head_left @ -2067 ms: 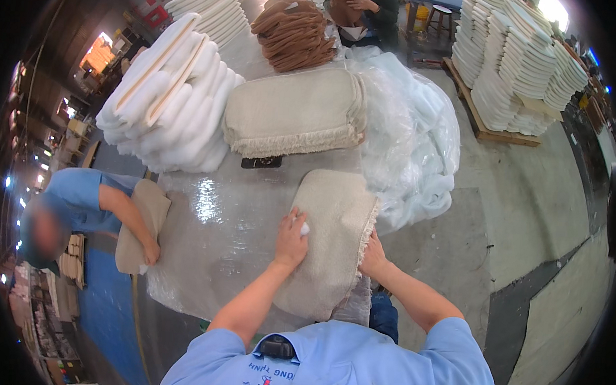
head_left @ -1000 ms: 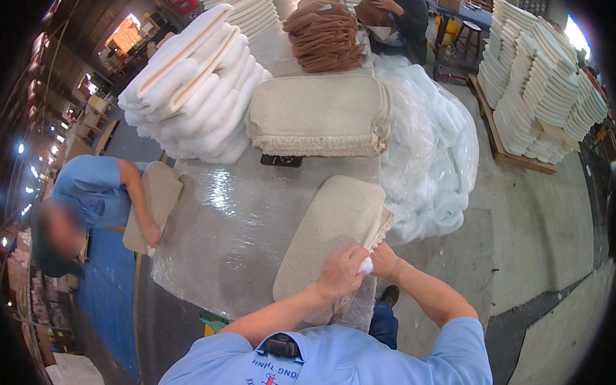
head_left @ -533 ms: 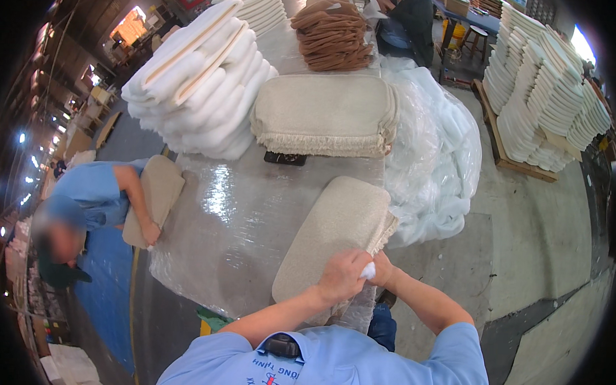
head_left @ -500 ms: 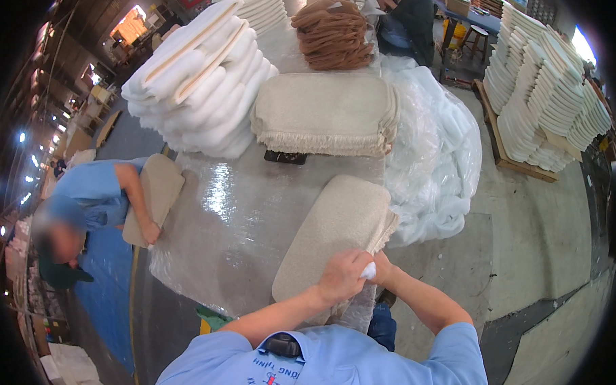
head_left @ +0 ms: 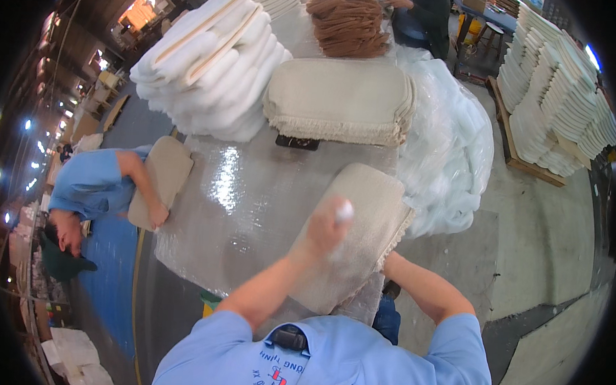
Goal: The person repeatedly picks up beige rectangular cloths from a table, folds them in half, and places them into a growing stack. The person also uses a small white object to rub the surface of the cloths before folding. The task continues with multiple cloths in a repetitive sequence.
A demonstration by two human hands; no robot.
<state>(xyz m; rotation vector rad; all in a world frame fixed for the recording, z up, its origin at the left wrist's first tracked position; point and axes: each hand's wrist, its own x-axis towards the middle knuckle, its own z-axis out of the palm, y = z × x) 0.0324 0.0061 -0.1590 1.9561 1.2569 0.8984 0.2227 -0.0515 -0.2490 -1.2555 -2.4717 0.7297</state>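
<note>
A beige cushion cover [head_left: 369,194] with one rounded end lies slantwise on the plastic-covered table before me, its frayed edge along the right side. Over its middle, my left hand [head_left: 327,228] is closed round a small white wad [head_left: 345,209], which looks like stuffing; the hand is blurred by motion. My right hand [head_left: 389,263] is at the cover's frayed right edge, low down, with its fingers hidden by the fabric.
A beige stack of covers [head_left: 338,92] lies beyond, between piled white padding [head_left: 210,67] and bagged white filling [head_left: 449,143]. Brown covers [head_left: 348,24] are farther back. A co-worker [head_left: 105,185] at left handles a beige cushion [head_left: 162,180]. White foam pieces stand on a pallet [head_left: 526,149] at right.
My left hand has lifted off the cover's right edge and moved left and away from me with the white wad. My right hand stays by the edge.
</note>
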